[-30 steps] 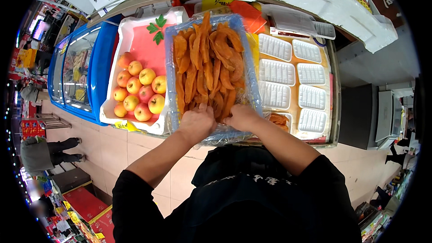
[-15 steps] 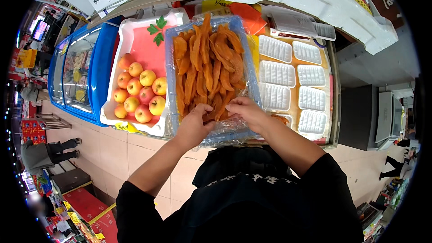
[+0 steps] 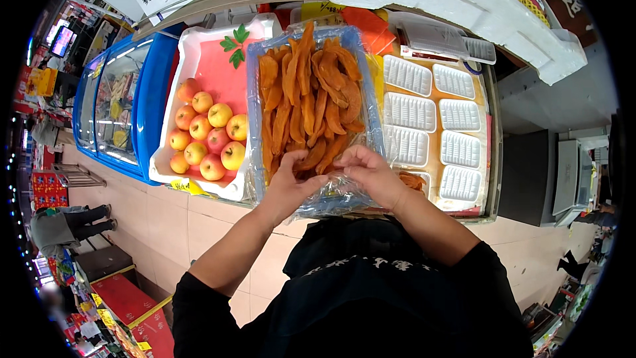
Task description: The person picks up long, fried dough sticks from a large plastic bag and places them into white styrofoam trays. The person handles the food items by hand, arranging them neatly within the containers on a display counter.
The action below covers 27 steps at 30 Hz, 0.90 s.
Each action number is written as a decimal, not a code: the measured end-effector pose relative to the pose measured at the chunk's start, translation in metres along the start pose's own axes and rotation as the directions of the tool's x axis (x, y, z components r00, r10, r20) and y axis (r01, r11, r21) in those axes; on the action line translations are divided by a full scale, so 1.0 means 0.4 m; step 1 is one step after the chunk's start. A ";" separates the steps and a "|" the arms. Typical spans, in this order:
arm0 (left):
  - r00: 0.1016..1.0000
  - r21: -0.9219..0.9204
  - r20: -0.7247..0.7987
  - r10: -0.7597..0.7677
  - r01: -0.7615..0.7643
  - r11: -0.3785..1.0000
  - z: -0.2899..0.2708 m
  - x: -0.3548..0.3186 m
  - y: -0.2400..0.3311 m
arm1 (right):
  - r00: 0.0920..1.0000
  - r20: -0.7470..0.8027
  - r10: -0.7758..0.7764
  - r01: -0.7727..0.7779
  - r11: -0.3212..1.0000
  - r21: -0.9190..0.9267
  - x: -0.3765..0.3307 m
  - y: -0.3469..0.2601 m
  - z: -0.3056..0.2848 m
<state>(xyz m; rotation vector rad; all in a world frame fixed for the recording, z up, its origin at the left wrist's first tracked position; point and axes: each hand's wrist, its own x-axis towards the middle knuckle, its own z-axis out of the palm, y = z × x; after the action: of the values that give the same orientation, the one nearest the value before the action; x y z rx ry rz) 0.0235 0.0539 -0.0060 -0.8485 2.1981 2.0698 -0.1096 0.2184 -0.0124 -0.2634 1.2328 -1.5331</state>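
Head view: desk [image 3: 433, 166] spreads ahead of the left hand [image 3: 291, 182] and right hand [image 3: 372, 176], out to either side. Blue crate [image 3: 371, 106] on it, near end below both hands. White foam tray [image 3: 160, 159] beside the crate, left of the left hand. Orange-brown strips [image 3: 311, 86] heaped in the crate, most beyond the hands, nearest ends between and under the fingertips. Clear film [image 3: 331, 192] lines the crate, crumpled between and just below the hands. White packing trays [image 3: 409, 111] in two columns, right of and beyond the right hand; one by its wrist holds strips, partly hidden.

Left hand: fingers bent over near strips, thumb reaching rightward; cannot tell whether it grips one. Right hand: thumb and fingertips close together at the film; cannot tell if pinching.

Against one second ago: left thumb, tucked then, now stretched out; right thumb and fingertips, turned down then, now show. Apples [image 3: 216, 139], left of the left hand, unchanged; leaf sprig [image 3: 236, 58] beyond them likewise.
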 end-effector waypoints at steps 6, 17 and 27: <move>0.992 0.132 -0.097 -0.082 0.094 0.987 0.012 0.053 0.013 | 0.984 0.054 -0.167 0.154 0.671 -0.725 -0.043 -0.028 0.039; 0.988 0.163 -0.076 -0.135 0.146 0.976 0.046 0.028 -0.002 | 0.941 0.054 -0.334 0.298 0.744 -0.598 -0.079 0.038 0.041; 0.995 0.129 -0.097 -0.039 0.052 0.990 0.075 0.038 0.007 | 0.794 0.302 -0.527 0.541 0.388 -0.746 -0.100 0.043 0.043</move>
<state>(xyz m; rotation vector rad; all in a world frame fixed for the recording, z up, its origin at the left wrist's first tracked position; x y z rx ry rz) -0.0013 0.0760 -0.0128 -0.9924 2.3082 1.8773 -0.0721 0.2440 -0.0016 -1.4263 1.9122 -1.3373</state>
